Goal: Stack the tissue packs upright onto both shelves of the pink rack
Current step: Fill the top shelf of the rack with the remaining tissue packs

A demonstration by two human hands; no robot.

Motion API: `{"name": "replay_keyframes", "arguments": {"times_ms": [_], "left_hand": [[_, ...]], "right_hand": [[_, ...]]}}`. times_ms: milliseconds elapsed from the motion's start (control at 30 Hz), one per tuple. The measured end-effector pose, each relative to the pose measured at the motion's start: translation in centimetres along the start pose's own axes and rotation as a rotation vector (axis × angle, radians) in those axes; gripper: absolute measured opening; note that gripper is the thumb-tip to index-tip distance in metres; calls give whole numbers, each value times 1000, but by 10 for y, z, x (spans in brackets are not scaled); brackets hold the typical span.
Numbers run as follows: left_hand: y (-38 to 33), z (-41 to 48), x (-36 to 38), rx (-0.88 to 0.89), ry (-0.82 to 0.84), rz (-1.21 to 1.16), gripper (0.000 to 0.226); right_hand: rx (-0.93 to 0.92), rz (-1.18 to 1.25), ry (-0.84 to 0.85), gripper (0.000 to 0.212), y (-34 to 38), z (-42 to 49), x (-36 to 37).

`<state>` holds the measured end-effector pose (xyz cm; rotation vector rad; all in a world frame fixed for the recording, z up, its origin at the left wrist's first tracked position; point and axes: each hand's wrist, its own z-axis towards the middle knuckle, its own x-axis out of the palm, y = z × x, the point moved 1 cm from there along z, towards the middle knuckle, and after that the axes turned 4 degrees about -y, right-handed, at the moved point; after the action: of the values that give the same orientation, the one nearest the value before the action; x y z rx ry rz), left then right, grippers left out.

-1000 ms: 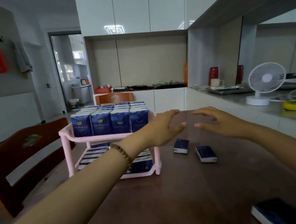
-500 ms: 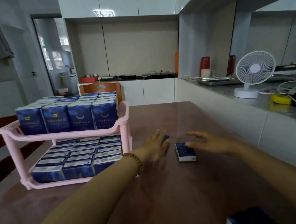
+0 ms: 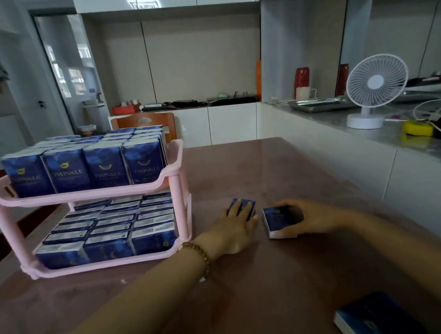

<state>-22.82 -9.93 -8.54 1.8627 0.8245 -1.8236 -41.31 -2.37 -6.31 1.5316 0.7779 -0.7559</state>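
Fan [image 3: 377, 87], white, on the grey ledge [image 3: 390, 135] off right, cupboards [image 3: 232, 123] behind. Pink rack [image 3: 175, 177] sits left on the brown worktop [image 3: 146, 297], both shelves full of packs [image 3: 105, 165]. Beside it, left hand [image 3: 236, 227] lies over a flat pack [image 3: 238, 203]; gripping or just pressing, can't tell. Right hand [image 3: 310, 217] grips a second pack [image 3: 278, 219], tilted. Spare pack [image 3: 374, 316] at the near edge.

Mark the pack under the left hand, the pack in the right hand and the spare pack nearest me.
Pack under left hand [image 3: 240, 200]: head view, far edge beyond fingers.
Pack in right hand [image 3: 277, 218]: head view, blue face.
Spare pack [image 3: 376, 316]: head view, top face.
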Motion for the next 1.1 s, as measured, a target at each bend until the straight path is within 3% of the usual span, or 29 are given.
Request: {"name": "replay_keyframes", "arguments": {"times_ms": [133,333,500,667,900,1100], "left_hand": [[-10,-55,1,66,4,10,49],[-10,-137,-1,16,-89,-316,51],[23,-186,-5,34,-168,-454,45],[69,-225,-10,14,-257,-418,36],[126,-268,-4,-99,-372,-456,44],[135,-272,2,-46,-452,-534,28]], "right_hand": [[-17,-3,57,81,12,-26,4],[-70,46,122,62,50,-51,34],[-127,72,119,60,97,-57,70],[-222,126,148,58,142,-51,107],[-337,189,144,66,187,-36,153],[-325,303,153,40,199,-39,156]]}}
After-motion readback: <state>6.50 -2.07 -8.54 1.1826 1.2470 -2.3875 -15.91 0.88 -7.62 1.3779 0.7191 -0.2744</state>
